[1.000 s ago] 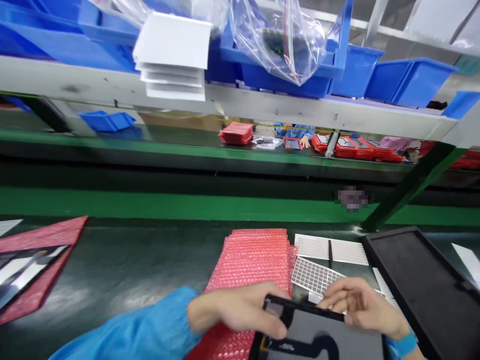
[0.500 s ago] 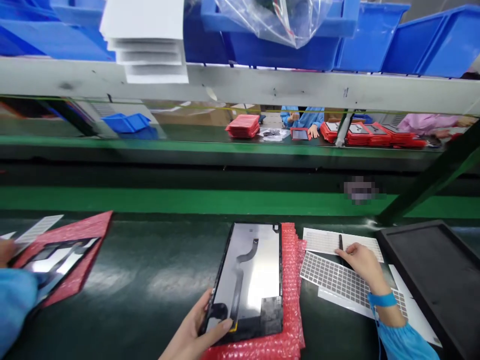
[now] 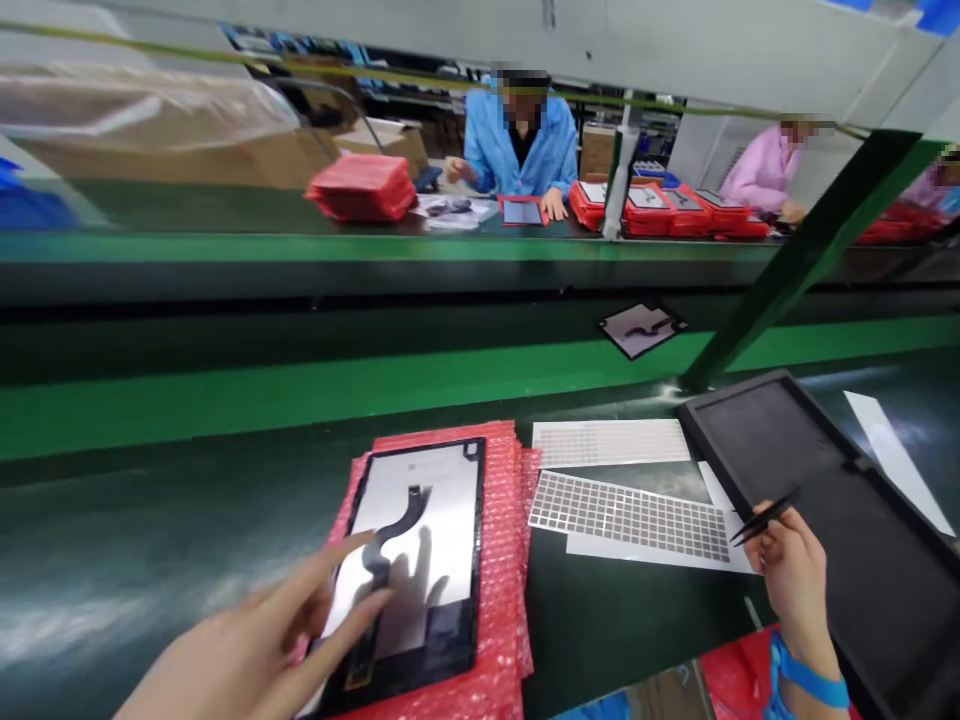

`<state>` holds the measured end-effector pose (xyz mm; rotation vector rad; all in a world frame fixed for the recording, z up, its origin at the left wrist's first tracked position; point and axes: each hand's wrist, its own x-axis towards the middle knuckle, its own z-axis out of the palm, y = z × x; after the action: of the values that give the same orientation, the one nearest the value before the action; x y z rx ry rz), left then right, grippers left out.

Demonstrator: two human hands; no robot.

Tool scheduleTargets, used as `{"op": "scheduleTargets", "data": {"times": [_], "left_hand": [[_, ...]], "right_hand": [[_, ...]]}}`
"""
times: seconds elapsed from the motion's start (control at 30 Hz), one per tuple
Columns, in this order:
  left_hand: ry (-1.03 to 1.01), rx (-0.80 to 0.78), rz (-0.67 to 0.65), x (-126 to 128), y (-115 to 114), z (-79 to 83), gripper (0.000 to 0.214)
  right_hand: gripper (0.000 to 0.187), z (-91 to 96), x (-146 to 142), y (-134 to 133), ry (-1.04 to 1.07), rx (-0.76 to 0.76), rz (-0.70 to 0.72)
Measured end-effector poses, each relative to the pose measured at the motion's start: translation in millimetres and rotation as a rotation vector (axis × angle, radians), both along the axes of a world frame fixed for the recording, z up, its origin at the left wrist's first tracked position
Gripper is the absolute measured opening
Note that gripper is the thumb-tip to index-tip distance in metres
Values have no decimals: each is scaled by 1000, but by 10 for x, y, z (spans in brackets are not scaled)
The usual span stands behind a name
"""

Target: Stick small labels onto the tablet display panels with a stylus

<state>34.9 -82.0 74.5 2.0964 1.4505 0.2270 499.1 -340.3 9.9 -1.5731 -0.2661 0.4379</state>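
Observation:
A black-framed tablet panel [image 3: 420,560] with a silvery back and a dark flex cable lies on a stack of pink bubble wrap [image 3: 504,560]. My left hand [image 3: 277,640] hovers over the panel's near left corner with its fingers stretched out and apart, holding nothing. My right hand [image 3: 791,570] is closed on black tweezers [image 3: 765,517], whose tips point up and right over the edge of a black tray [image 3: 825,500]. Sheets of small sticker grids [image 3: 630,510] lie between the bubble wrap and that hand.
A green conveyor belt [image 3: 300,390] runs behind the work surface; another panel [image 3: 641,328] lies on the dark belt beyond it. A slanted green post [image 3: 795,270] rises at right. Across the line, people in blue and pink coats sit by red stacks [image 3: 360,187].
The view tilted down from the blue bins. My left hand let go of the panel's corner and opened above it. My right hand took the tweezers off the sticker sheets and lifted them.

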Motion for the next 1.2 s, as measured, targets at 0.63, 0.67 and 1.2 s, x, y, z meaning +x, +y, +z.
{"op": "scheduleTargets", "data": {"times": [0.63, 0.67, 1.2], "left_hand": [[252, 381, -923, 2283, 124, -407, 98], [249, 369, -924, 2268, 164, -399, 99], [116, 548, -894, 1976, 89, -496, 99]], "right_hand": [[28, 151, -304, 1500, -202, -11, 491], [29, 132, -316, 1678, -231, -25, 516], [34, -326, -773, 2582, -186, -123, 715]]}}
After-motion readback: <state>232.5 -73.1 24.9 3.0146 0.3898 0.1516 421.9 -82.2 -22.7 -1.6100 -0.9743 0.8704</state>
